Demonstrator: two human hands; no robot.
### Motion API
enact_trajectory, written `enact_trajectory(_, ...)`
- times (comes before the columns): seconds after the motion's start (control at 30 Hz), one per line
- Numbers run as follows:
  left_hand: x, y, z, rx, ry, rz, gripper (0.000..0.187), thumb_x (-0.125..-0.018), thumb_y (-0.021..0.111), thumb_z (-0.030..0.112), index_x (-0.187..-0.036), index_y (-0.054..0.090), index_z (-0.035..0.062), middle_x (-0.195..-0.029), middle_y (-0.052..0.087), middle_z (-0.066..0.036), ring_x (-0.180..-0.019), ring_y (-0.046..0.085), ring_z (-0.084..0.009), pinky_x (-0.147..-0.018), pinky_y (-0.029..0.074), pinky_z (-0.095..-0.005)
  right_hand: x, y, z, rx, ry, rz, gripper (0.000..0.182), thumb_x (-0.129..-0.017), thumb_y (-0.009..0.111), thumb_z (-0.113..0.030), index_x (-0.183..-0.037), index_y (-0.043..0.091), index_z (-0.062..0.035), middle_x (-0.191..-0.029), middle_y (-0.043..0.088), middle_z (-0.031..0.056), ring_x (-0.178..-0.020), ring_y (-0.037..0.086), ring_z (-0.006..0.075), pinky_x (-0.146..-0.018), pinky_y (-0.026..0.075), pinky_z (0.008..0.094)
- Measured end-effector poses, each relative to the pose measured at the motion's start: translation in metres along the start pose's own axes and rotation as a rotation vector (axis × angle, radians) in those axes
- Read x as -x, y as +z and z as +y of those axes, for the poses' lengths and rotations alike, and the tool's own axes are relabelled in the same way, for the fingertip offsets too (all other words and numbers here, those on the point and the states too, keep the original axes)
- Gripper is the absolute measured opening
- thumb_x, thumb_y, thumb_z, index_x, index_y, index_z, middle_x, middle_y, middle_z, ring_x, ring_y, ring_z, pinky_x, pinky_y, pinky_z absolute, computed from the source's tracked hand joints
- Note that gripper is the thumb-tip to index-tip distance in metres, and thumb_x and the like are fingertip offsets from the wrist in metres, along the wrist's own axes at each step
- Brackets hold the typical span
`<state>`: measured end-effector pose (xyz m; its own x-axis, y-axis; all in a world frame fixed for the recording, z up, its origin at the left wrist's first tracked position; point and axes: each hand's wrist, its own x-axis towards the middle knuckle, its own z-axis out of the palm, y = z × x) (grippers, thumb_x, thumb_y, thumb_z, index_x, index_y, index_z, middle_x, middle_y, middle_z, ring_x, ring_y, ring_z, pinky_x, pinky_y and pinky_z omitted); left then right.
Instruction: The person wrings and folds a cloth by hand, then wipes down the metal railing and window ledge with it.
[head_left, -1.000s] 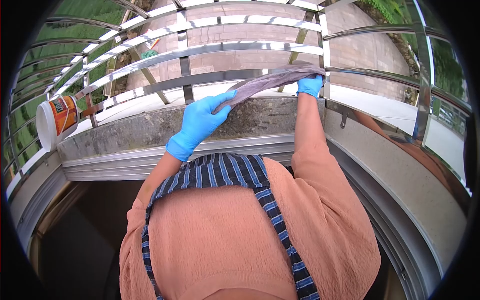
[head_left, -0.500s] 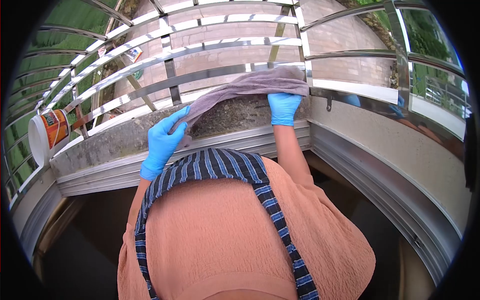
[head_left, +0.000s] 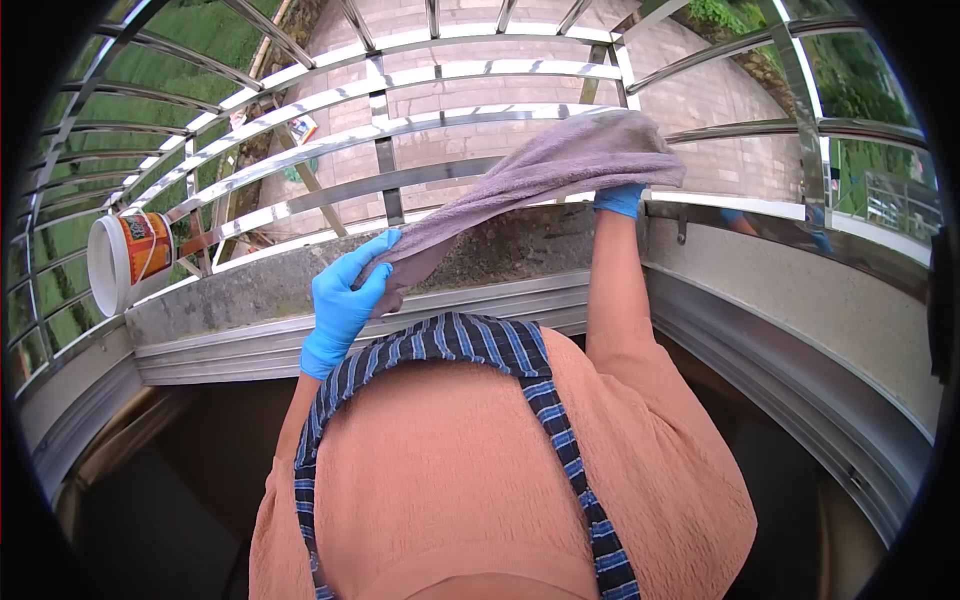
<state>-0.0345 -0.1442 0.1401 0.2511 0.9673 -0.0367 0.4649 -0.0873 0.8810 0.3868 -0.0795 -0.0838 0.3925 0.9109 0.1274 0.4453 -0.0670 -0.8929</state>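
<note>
A greyish-purple cloth [head_left: 530, 165] stretches between my two blue-gloved hands, over the stone sill and in front of the metal railing. My left hand [head_left: 345, 300] pinches its lower left end between thumb and fingers, just above the sill. At the cloth's right end, my right hand [head_left: 620, 198] is mostly covered by the fabric; only the glove's wrist part shows, and its fingers are hidden.
Shiny metal bars [head_left: 440, 178] run along the sill's [head_left: 240, 290] outer side. A white bucket with an orange label [head_left: 147, 250] stands at the left corner. Metal window tracks [head_left: 450, 312] lie on the near side; paving and grass are below.
My right hand has moved right and outward, under the cloth, whose right end now bulges higher over the railing. The view has shifted a little, and my left hand still grips its end.
</note>
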Motion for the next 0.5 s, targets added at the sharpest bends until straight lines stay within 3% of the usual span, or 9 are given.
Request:
enact_trajectory(0.1, -0.005, 0.004, 0.010, -0.169, -0.012, -0.164, 0.041, -0.077, 0.067, 0.005, -0.117, 0.067, 0.0139, -0.076, 0.066, -0.007, -0.061, 0.058, -0.0129, -0.061, 0.049, -0.0285, -0.027, 0.015, -0.006, 0.757, 0.229, -0.204, 0.040, -0.096, 0.043, -0.037, -0.117, 0.054, -0.0047, -0.120, 0.056, 0.0119, -0.112, 0.051, 0.0245, -0.096, 0.040, 0.0380)
enact_trajectory(0.13, -0.010, 0.010, 0.012, -0.226, 0.085, -0.163, 0.043, -0.075, 0.068, 0.007, -0.117, 0.067, 0.0175, -0.067, 0.059, -0.008, -0.056, 0.056, -0.0173, -0.057, 0.047, -0.0301, -0.027, 0.025, -0.007, 0.934, 0.288, -0.279, 0.039, -0.096, 0.042, -0.037, -0.116, 0.055, -0.0049, -0.120, 0.056, 0.0120, -0.112, 0.051, 0.0248, -0.096, 0.041, 0.0381)
enact_trajectory(0.2, -0.016, 0.022, 0.016, -0.200, 0.080, -0.178, 0.043, -0.075, 0.068, 0.006, -0.117, 0.067, 0.0169, -0.070, 0.061, -0.008, -0.056, 0.056, -0.0179, -0.057, 0.047, -0.0299, -0.037, 0.027, -0.005, 0.995, 0.326, -0.328, 0.039, -0.097, 0.041, -0.036, -0.115, 0.055, -0.0053, -0.119, 0.056, 0.0122, -0.111, 0.051, 0.0255, -0.096, 0.041, 0.0382)
enact_trajectory(0.3, -0.024, 0.034, 0.011, -0.109, 0.072, -0.180, 0.042, -0.075, 0.068, 0.007, -0.116, 0.067, 0.0178, -0.071, 0.062, -0.008, -0.056, 0.057, -0.0186, -0.058, 0.048, -0.0308, -0.058, 0.011, 0.014, 0.803, 0.302, -0.347, 0.037, -0.097, 0.039, -0.036, -0.114, 0.055, -0.0059, -0.119, 0.057, 0.0126, -0.110, 0.052, 0.0264, -0.096, 0.042, 0.0384)
enact_trajectory(0.5, -0.036, 0.039, 0.015, -0.141, 0.025, -0.268, 0.041, -0.077, 0.068, 0.010, -0.116, 0.067, 0.0225, -0.064, 0.057, -0.009, -0.054, 0.055, -0.0203, -0.056, 0.047, -0.0315, -0.081, -0.005, 0.031, -0.031, 0.322, -0.252, 0.036, -0.097, 0.035, -0.034, -0.110, 0.055, -0.0072, -0.117, 0.057, 0.0132, -0.107, 0.054, 0.0283, -0.096, 0.044, 0.0388)
